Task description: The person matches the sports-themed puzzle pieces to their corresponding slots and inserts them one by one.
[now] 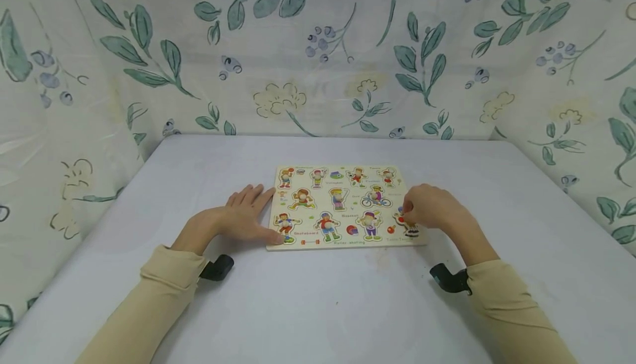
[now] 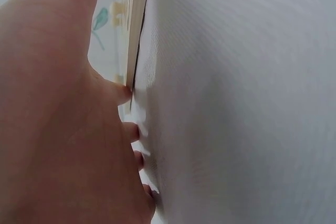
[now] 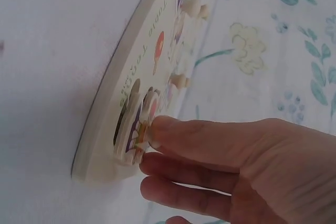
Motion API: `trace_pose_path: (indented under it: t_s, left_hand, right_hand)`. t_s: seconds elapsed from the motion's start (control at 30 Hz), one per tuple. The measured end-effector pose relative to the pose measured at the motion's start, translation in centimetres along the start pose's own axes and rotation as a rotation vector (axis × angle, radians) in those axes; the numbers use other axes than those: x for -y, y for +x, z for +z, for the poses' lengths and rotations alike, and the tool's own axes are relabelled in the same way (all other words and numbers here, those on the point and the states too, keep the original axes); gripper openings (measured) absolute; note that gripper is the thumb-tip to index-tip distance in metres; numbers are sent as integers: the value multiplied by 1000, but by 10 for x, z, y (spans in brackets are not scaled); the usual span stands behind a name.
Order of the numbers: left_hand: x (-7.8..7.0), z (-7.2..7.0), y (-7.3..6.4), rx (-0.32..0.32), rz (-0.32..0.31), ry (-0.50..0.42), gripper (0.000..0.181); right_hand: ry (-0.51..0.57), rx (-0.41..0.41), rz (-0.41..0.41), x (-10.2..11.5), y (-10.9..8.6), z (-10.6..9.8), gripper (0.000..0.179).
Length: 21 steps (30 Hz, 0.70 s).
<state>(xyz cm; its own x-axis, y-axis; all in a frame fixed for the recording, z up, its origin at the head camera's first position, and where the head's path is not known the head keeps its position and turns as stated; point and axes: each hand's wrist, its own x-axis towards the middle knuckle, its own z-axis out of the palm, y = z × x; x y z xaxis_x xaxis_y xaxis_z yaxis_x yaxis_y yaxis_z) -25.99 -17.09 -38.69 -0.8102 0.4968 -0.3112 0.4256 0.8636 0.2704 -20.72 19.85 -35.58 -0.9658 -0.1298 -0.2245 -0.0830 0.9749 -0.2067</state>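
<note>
A wooden peg puzzle board (image 1: pixel 308 245) with printed sports figures lies flat on the table. My left hand (image 1: pixel 243 217) rests at its left edge, fingers spread and fairly straight, the thumb over the near left corner. In the left wrist view the fingertips (image 2: pixel 126 94) meet the board's side. My right hand (image 1: pixel 432 206) is at the near right corner, where thumb and fingers pinch the table tennis puzzle piece (image 3: pixel 134 135). That piece stands tilted, partly out of its cutout, whose dark gap shows beside it. The pinching fingers hide its knob.
Several other figure pieces with wooden knobs sit in the board, among them a cyclist piece (image 1: pixel 376 197) and a baseball piece (image 1: pixel 370 225). The white table (image 1: pixel 328 303) surrounds the board. A floral cloth (image 1: pixel 318 77) hangs behind and at both sides.
</note>
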Motion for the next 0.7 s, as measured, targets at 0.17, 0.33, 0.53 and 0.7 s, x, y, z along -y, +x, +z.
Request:
trace_pose_path:
  t_s: [0.17,0.33,0.53,0.7]
  left_hand:
    - [0,0,1,5,-4,4,115]
    - [-1,-1,0,0,-7,13,115]
    - [-1,-1,1,-5,-6,6,114]
    - [-1,0,1,-4,-7,1,114]
  right_hand:
    - [9,5,5,0,1,0,6]
    - [-42,-13,4,5,1,2,4]
    - [-75,-30,14,9,1,3,4]
    - [-70,-28,31,10,1,4,5]
